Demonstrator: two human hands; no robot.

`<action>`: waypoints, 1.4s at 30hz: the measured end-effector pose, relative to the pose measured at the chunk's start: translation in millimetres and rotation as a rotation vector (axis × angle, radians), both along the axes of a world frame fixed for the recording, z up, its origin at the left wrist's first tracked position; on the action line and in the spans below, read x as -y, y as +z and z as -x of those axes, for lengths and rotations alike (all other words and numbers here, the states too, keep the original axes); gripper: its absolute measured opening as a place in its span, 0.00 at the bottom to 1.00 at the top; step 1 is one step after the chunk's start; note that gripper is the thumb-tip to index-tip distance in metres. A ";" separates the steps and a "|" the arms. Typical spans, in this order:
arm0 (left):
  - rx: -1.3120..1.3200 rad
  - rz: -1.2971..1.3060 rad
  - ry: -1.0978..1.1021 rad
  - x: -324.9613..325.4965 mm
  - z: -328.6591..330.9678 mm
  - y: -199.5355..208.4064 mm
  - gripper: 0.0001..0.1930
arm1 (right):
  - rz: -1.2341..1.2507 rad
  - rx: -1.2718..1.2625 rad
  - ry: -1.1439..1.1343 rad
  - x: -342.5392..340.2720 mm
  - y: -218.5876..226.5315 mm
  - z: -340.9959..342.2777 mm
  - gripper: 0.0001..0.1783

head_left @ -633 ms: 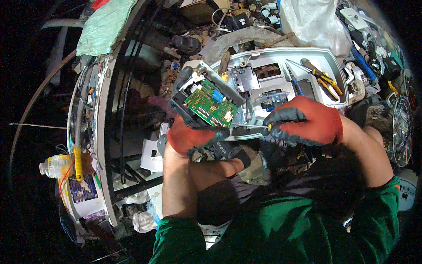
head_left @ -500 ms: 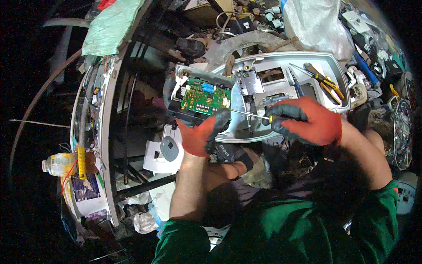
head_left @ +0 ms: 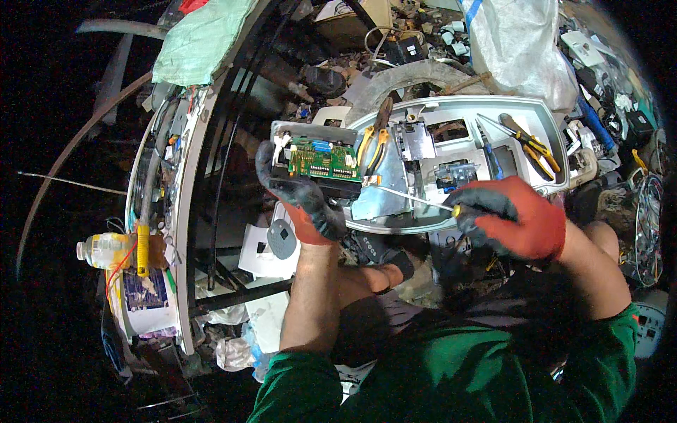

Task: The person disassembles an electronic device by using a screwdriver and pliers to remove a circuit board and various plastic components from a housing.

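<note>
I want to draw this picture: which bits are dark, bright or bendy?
Head view: the outer corners are black; head view: the white sack looks very bright; head view: the long pale bench edge bows, probably from the fisheye lens; head view: the green circuit board is lit, its tiniest parts unclear.

Exposed green circuit board (head_left: 321,161), slim screwdriver (head_left: 417,199) beside it

Place: cluttered workshop | Signs: circuit board (head_left: 323,162), pliers (head_left: 537,146), scrap heap (head_left: 620,100) (beside a white sack (head_left: 522,56))
</note>
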State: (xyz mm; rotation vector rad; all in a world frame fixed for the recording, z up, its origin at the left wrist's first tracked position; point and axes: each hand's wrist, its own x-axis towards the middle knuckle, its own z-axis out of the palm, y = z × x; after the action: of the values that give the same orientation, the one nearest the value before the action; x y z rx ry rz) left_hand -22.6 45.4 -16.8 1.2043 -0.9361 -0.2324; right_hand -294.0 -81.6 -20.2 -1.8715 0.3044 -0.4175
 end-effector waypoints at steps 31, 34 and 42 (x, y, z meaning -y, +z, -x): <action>0.272 -0.256 -0.159 -6.6 20.1 5.7 0.64 | 0.129 0.118 -0.128 -27.3 -2.1 -10.3 0.23; 0.242 -0.245 -0.197 -9.6 27.5 1.7 0.58 | 0.104 0.008 -0.068 -26.4 1.7 -8.6 0.23; 0.806 -0.329 0.098 -4.3 16.5 7.2 0.56 | 0.086 -0.035 0.025 -27.0 12.3 -8.3 0.25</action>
State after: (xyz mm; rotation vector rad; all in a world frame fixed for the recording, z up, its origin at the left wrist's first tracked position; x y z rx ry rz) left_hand -39.1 49.8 -9.6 1.6882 -1.5673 0.2111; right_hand -285.7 -54.6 -7.9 -1.9660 0.2902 -0.3860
